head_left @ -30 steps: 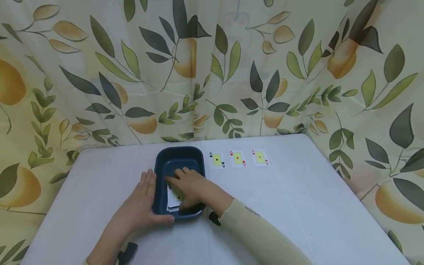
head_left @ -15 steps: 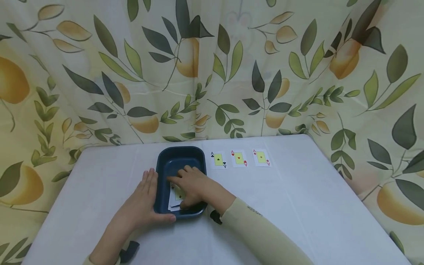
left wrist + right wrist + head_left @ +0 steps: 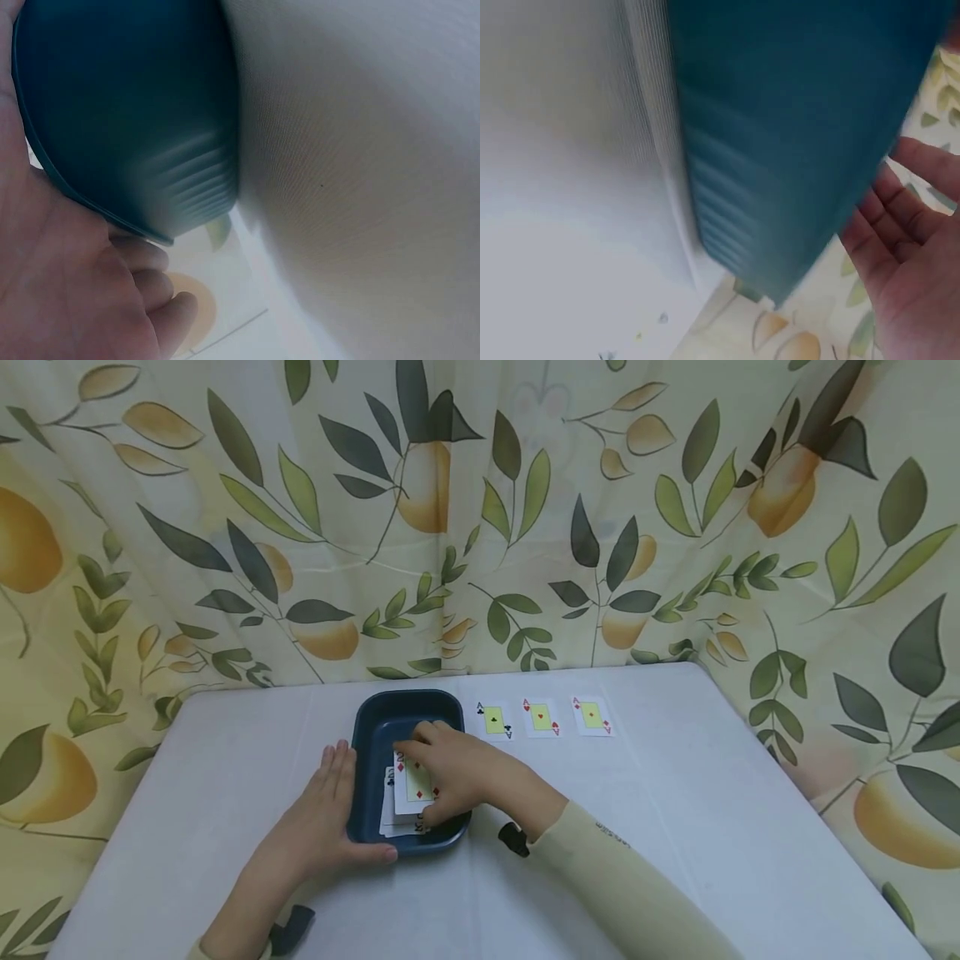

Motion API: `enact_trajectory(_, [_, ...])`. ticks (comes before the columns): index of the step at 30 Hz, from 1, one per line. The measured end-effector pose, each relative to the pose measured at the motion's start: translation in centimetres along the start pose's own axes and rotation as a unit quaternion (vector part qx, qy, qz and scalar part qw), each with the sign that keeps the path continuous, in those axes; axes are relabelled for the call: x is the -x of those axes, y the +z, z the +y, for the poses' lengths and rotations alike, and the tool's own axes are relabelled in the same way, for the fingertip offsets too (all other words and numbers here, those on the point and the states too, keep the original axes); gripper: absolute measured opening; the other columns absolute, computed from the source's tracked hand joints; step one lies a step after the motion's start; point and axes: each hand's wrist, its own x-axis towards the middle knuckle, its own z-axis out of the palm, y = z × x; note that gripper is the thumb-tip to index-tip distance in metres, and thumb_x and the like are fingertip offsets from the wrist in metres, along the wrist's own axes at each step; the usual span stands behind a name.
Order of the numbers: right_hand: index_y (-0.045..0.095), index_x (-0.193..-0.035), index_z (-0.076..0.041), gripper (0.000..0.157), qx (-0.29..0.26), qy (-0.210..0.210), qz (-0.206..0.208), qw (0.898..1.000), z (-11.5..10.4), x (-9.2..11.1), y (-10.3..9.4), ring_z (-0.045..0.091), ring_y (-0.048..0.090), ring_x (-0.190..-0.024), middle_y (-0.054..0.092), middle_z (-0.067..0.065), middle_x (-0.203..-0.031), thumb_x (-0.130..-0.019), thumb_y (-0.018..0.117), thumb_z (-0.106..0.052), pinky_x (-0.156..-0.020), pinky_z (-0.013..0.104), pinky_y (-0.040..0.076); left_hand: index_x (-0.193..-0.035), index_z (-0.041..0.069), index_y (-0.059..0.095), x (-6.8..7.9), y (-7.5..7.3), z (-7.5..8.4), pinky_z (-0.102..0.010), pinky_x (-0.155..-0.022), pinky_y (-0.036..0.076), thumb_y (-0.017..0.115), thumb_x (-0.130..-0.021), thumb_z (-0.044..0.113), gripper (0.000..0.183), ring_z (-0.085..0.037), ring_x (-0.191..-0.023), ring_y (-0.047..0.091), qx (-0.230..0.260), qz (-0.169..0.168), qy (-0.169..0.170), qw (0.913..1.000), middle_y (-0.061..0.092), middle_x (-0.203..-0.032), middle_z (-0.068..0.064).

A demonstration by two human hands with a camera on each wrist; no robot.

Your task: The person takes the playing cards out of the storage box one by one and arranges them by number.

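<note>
A dark blue tray (image 3: 363, 827) stands on the white table with playing cards inside. Along its left wall lies my left hand (image 3: 318, 814), fingers straight, thumb at the near rim. My right hand (image 3: 461, 768) reaches in over the right rim and pinches a small stack of playing cards (image 3: 414, 783), its top card a diamond with a yellow centre. Beneath it, a white card (image 3: 390, 827) with a club mark shows at the tray's bottom. In the left wrist view the left palm (image 3: 67, 277) touches the tray's rim. In the right wrist view the fingers are partly hidden behind the tray wall (image 3: 780, 135).
Right of the tray three aces lie face up in a row: the ace of clubs (image 3: 492, 721), the ace of hearts (image 3: 541, 718) and the ace of diamonds (image 3: 592, 717). A leaf-and-fruit patterned curtain (image 3: 517, 568) hangs behind the table (image 3: 637, 827).
My right hand has risen a little and moved right, bringing the pinched stack up from the tray's bottom and uncovering the club card. The left hand stays at the tray's side.
</note>
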Motion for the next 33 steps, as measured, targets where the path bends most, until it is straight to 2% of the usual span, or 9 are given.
enact_trajectory(6, [0.046, -0.149, -0.021, 0.092, -0.004, 0.004, 0.017, 1.0, 0.5, 1.1, -0.9, 0.013, 0.045, -0.111, 0.051, -0.002, -0.131, -0.068, 0.083, -0.045, -0.089, 0.026, 0.05, -0.159, -0.001, 0.008, 0.0, 0.1, 0.0, -0.058, -0.119, 0.022, 0.07, -0.055, 0.089, 0.15, -0.04, -0.153, 0.002, 0.001, -0.003, -0.004, 1.0, 0.004, -0.166, -0.022])
enact_trajectory(13, [0.043, -0.151, -0.023, 0.092, -0.018, 0.003, 0.031, 0.999, 1.1, 1.9, -1.4, 0.011, 0.044, -0.116, 0.049, -0.004, -0.134, -0.068, 0.08, -0.042, -0.097, 0.027, 0.049, -0.159, 0.0, 0.007, 0.1, -0.1, 0.0, -0.058, -0.119, 0.022, 0.07, -0.055, 0.088, 0.15, -0.04, -0.153, 0.002, -0.001, -0.006, -0.007, 1.0, 0.003, -0.166, -0.022])
enact_trajectory(19, [0.039, -0.153, -0.025, 0.094, -0.04, 0.006, 0.031, 0.999, 1.6, 2.5, -2.0, 0.011, 0.045, -0.114, 0.049, -0.004, -0.135, -0.07, 0.079, -0.042, -0.099, 0.029, 0.049, -0.159, -0.001, 0.006, 0.0, 0.0, -0.1, -0.059, -0.118, 0.023, 0.07, -0.055, 0.089, 0.151, -0.04, -0.153, 0.002, -0.001, -0.007, -0.007, 0.9999, 0.003, -0.166, -0.022])
enact_trajectory(29, [0.04, -0.153, -0.03, 0.087, -0.05, 0.032, 0.039, 0.997, 2.8, 3.9, -2.7, 0.007, 0.047, -0.107, 0.049, -0.007, -0.131, -0.072, 0.071, -0.041, -0.086, 0.025, 0.05, -0.159, -0.001, 0.006, -0.2, 0.2, -0.2, -0.059, -0.118, 0.024, 0.07, -0.054, 0.089, 0.152, -0.04, -0.154, 0.0, 0.0, -0.008, -0.012, 0.9999, 0.002, -0.166, -0.021])
enact_trajectory(33, [0.042, -0.152, -0.033, 0.084, -0.048, 0.028, 0.04, 0.998, 3.0, 4.1, -2.7, 0.007, 0.046, -0.105, 0.049, -0.006, -0.129, -0.073, 0.07, -0.041, -0.083, 0.024, 0.049, -0.159, -0.001, 0.006, -0.2, 0.2, -0.2, -0.06, -0.117, 0.023, 0.07, -0.054, 0.089, 0.152, -0.04, -0.153, 0.0, -0.005, -0.009, -0.013, 0.9999, 0.002, -0.166, -0.022])
